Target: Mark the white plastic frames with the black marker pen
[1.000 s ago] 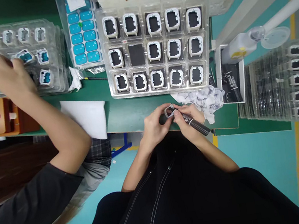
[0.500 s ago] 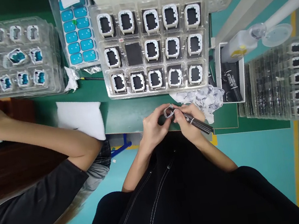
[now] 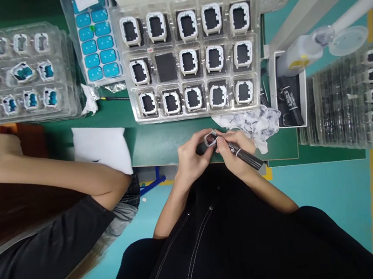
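Observation:
My left hand (image 3: 191, 157) pinches a small white frame (image 3: 210, 139), a squarish ring like those in the tray above. In my right hand (image 3: 234, 153) is a black marker pen (image 3: 245, 155), its tip end directed at the frame; the fingers hide whether it touches. Both hands are close together at the table's front edge. Beyond them lies a clear plastic tray (image 3: 134, 112) holding rows of white frames over dark pads, with one pocket showing only a dark pad (image 3: 165, 67).
Crumpled white paper (image 3: 258, 123) lies right of my hands, beside a white box (image 3: 303, 107) with markers and a bottle (image 3: 295, 56). Stacked trays (image 3: 332, 102) stand far right. At left are a co-worker's arm (image 3: 72, 176), a white cloth (image 3: 96, 142), blue pieces (image 3: 105, 42) and more trays (image 3: 59, 51).
My hands, the frame and the marker stay almost in place. The co-worker's arm at left has shifted slightly to the right and down. The view has moved a little.

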`<state>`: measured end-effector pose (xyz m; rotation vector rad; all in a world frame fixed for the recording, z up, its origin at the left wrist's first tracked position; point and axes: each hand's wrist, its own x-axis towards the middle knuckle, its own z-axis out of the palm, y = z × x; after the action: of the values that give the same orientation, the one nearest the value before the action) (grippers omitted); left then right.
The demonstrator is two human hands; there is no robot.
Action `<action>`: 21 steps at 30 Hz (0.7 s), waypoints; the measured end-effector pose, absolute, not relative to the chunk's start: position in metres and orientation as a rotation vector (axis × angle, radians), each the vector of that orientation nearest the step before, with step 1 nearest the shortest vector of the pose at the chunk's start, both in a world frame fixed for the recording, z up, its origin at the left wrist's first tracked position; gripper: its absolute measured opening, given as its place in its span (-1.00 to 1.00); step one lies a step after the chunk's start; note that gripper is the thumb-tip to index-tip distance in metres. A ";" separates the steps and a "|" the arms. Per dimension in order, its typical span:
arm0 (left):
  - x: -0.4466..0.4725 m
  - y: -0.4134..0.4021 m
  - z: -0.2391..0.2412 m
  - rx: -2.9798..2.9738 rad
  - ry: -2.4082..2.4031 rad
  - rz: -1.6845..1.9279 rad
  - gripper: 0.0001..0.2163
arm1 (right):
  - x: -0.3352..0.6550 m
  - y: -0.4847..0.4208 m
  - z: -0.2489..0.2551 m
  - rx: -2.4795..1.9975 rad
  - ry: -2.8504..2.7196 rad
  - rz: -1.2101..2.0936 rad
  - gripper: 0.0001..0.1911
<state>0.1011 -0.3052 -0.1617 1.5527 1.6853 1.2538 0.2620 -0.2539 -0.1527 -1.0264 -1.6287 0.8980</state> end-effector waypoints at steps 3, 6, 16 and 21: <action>0.100 -0.303 -0.161 1.518 1.662 1.284 -0.63 | 0.263 -0.253 -0.151 -1.000 -1.644 0.899 -0.84; 0.101 -0.302 -0.162 1.485 1.665 1.263 -0.63 | 0.263 -0.254 -0.150 -1.032 -1.646 0.879 -0.84; 0.103 -0.302 -0.164 1.486 1.676 1.247 -0.64 | 0.261 -0.254 -0.157 -1.021 -1.642 0.852 -0.87; 0.102 -0.302 -0.162 1.475 1.663 1.277 -0.64 | 0.262 -0.254 -0.154 -1.013 -1.645 0.898 -0.88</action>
<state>0.1019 -0.3015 -0.1625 1.4754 1.6634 1.2766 0.2621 -0.2544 -0.1539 -1.0127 -1.6454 0.8976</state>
